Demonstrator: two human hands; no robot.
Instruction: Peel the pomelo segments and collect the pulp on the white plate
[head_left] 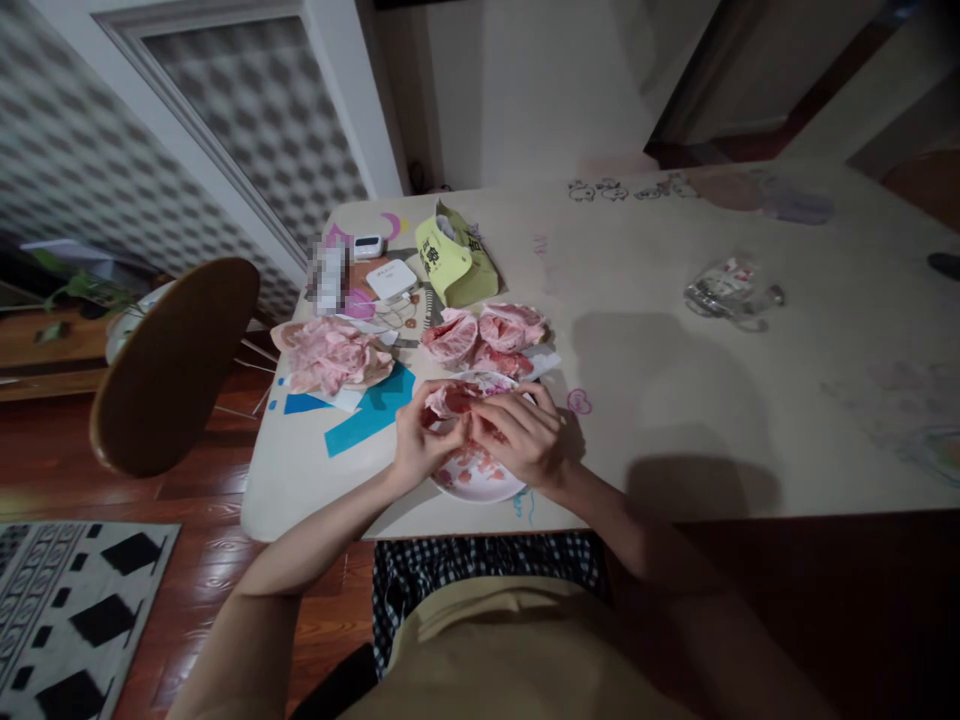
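Observation:
Above a white plate (487, 491) with loose bits of red pulp on it, my left hand (421, 440) is wrapped round a piece of pomelo (448, 398) with pale pink pith. The fingertips of my right hand (529, 432) pinch at the same piece from the other side, largely covering it. Just behind the plate lie larger peeled pomelo chunks (454, 340) with red flesh, on white paper. To the left, a heap of pink-white pomelo peel (330, 357) rests on paper.
A yellow-green visor-shaped carton (454, 255), a white box-like device (391, 280) with a cable and a small white gadget (368, 246) stand at the back left. Blue strips (367, 412) lie near the peel. A clear plastic bag (726, 292) is on the right; a brown chair (176, 370) stands left.

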